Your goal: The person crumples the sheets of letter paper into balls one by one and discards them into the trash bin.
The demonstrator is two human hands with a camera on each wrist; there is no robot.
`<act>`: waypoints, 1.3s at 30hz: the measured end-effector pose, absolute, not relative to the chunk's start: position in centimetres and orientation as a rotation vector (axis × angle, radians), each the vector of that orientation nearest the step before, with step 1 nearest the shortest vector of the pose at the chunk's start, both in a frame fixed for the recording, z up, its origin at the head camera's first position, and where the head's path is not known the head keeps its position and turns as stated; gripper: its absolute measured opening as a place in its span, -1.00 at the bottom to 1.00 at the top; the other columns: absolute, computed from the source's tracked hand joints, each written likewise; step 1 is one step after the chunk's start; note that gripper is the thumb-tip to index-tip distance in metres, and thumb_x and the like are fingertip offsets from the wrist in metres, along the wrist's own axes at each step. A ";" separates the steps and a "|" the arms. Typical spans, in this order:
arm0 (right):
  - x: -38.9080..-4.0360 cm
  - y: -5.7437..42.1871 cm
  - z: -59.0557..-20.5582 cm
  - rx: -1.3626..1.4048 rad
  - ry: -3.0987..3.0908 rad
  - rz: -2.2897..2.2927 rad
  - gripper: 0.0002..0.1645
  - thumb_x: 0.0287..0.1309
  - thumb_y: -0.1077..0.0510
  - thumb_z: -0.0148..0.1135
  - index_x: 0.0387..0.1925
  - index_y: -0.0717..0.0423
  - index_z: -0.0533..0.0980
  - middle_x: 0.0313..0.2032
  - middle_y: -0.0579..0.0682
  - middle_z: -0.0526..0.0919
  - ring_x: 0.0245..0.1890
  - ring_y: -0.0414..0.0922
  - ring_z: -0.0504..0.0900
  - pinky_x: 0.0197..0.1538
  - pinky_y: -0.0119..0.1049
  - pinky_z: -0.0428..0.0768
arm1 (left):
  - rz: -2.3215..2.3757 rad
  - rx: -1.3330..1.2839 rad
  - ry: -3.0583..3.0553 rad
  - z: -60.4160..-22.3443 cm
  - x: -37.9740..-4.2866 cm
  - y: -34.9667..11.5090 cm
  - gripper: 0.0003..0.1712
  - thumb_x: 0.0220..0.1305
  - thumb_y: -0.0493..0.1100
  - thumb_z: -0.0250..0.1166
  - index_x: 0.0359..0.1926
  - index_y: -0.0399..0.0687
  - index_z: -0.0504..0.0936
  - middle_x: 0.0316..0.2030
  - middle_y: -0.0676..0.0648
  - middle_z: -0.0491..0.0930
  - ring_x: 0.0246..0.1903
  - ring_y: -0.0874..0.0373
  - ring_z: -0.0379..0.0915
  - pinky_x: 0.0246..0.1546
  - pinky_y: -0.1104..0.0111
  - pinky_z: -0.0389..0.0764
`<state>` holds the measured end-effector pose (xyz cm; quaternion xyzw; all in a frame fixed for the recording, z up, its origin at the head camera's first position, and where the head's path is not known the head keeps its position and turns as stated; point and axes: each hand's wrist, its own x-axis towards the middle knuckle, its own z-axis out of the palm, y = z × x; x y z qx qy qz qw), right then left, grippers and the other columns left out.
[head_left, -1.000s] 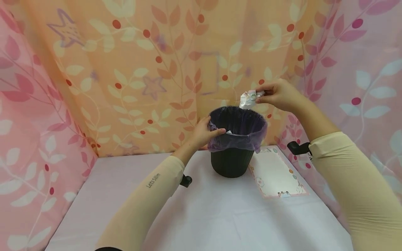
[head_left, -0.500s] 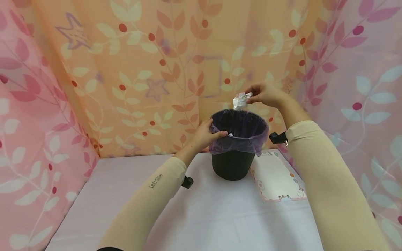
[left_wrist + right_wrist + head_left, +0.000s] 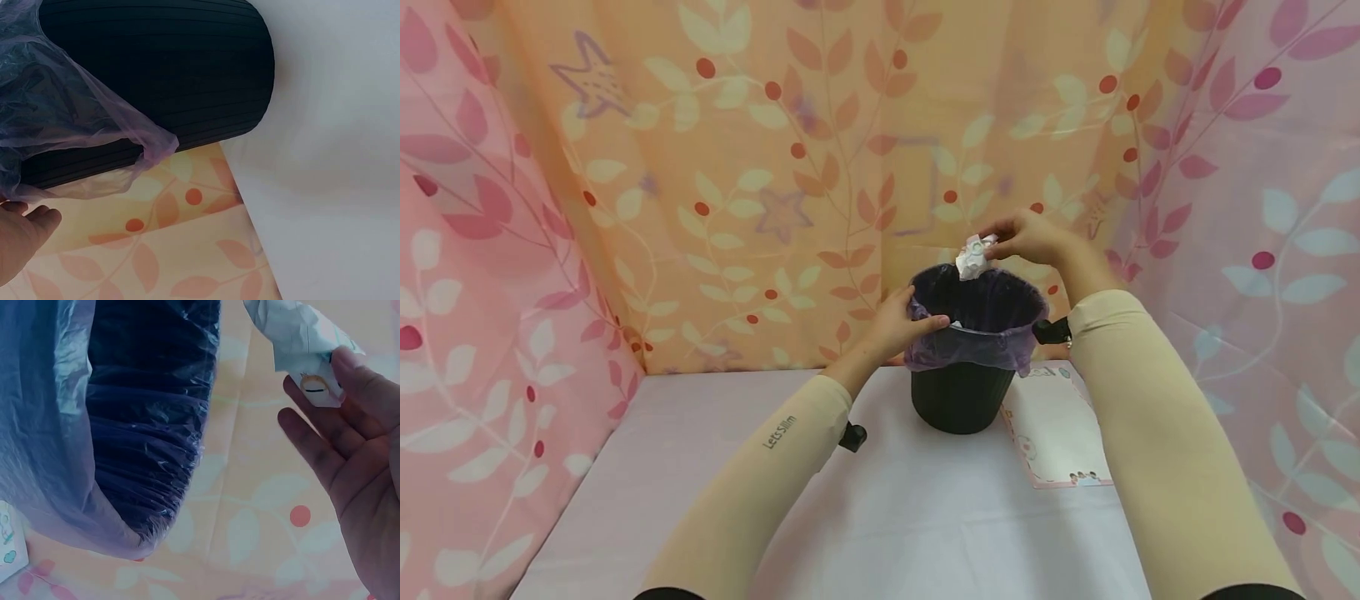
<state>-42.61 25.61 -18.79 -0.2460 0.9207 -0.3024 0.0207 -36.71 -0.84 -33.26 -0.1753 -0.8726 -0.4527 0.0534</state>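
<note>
A black trash bin (image 3: 962,402) stands on the table, lined with a purple plastic bag (image 3: 977,350) folded over its rim. My left hand (image 3: 897,325) holds the bin's left rim, with the thumb lying over the front edge. In the left wrist view, only some fingertips of that hand show beside the bag's edge. Above the bin's mouth, my right hand (image 3: 1026,237) pinches a crumpled piece of white printed paper (image 3: 973,257). The right wrist view shows the thumb pressing the paper (image 3: 306,337) against the fingers, beside the bag's opening (image 3: 150,425). A small white bit shows just inside the front rim.
A white sheet with a decorated pink border (image 3: 1056,433) lies on the table right of the bin, partly hidden by the right sleeve. Leaf-patterned curtains (image 3: 737,250) enclose the white table (image 3: 925,525) at the back and both sides.
My right hand has moved left and down with the crumpled paper, from above the bin's right side to over its mouth. The left hand keeps its place on the rim.
</note>
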 end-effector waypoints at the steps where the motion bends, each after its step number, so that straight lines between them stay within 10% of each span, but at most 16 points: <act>1: -42.6 25.6 -18.8 -0.764 2.837 -0.944 -0.50 0.35 0.23 0.32 0.26 0.33 0.53 0.02 0.22 0.72 -0.11 -0.10 0.72 0.13 -0.19 0.68 | -1.376 -0.533 -2.653 -33.3 -36.7 -0.8 0.18 0.19 0.37 0.41 0.59 -0.14 0.12 0.55 -0.17 0.18 0.52 -0.10 0.14 0.51 0.01 0.21; 11: -42.1 25.6 -18.1 -0.733 2.807 -0.882 -0.41 0.36 0.19 0.33 0.37 0.20 0.46 0.29 0.23 0.57 0.22 0.10 0.63 0.26 -0.13 0.60 | -1.388 -0.545 -2.630 -33.0 -36.8 -0.5 0.18 0.19 0.37 0.41 0.59 -0.15 0.12 0.55 -0.17 0.19 0.52 -0.09 0.14 0.51 0.03 0.22; 25: -39.3 26.9 -18.4 -0.753 2.900 -0.748 -0.41 0.34 0.03 0.36 0.33 0.10 0.51 0.29 0.19 0.58 0.28 0.15 0.57 0.34 0.14 0.49 | -1.361 -0.554 -2.665 -33.0 -36.3 -0.8 0.22 0.21 0.39 0.38 0.62 -0.13 0.04 0.58 -0.15 0.12 0.55 -0.09 0.08 0.52 -0.03 0.17; 39: -37.0 28.4 -21.4 -0.992 2.936 -0.832 -0.48 0.27 0.29 0.38 0.26 0.28 0.55 0.17 0.28 0.65 0.21 0.24 0.60 0.24 0.15 0.56 | -1.379 -0.560 -2.528 -34.3 -36.6 -1.6 0.07 0.26 0.25 0.42 0.56 -0.18 0.16 0.52 -0.19 0.22 0.50 -0.06 0.16 0.52 0.08 0.21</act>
